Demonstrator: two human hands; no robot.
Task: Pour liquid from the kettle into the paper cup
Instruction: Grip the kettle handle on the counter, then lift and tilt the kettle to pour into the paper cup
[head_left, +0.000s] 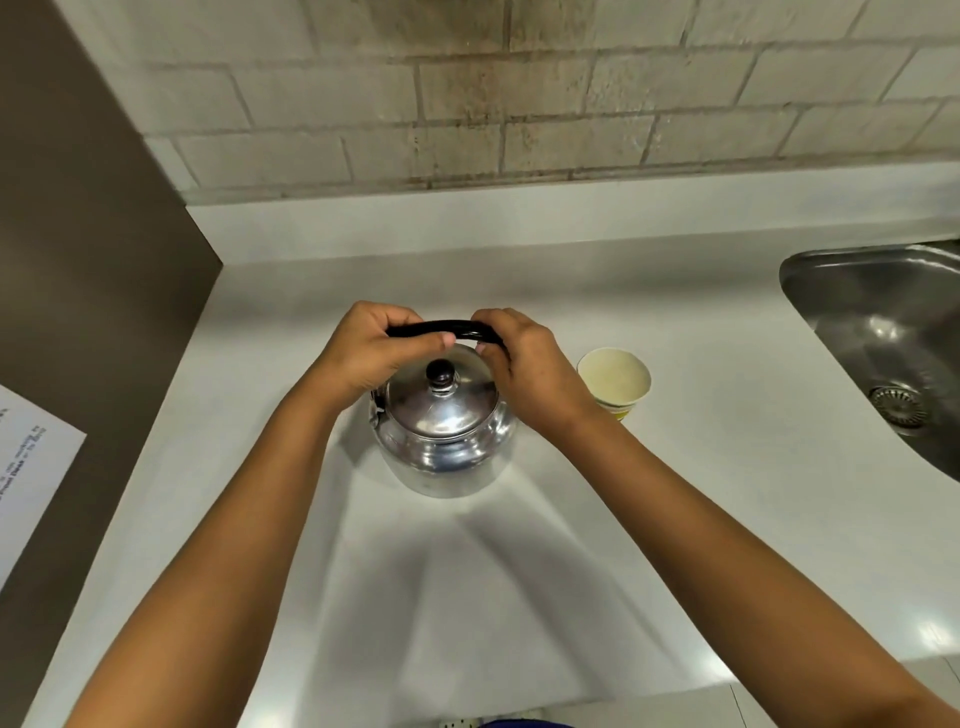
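Head view: my left hand (371, 351) and right hand (524, 364) were both closed around the black handle (441, 328) of the steel kettle (441, 436). It seemed heavy and slippery. The light paper cup (614, 382) stood just right of the kettle.

Both my forearms are bare along their whole visible length, entering from the lower left and lower right corners of the frame and narrowing toward the centre. No sleeve edge shows on either arm. My left hand (371, 348) and right hand (524, 364) are bare: no gloves, no rings on the fingers that show, no watch, band or bracelet at either wrist. The nails that can be seen are short and unpainted; the left thumbnail is the plainest. No marks, plasters or tattoos are visible on arms or hands. At the bottom edge, centre of the frame, a small strip of blue fabric shows, too little to identify as a garment.
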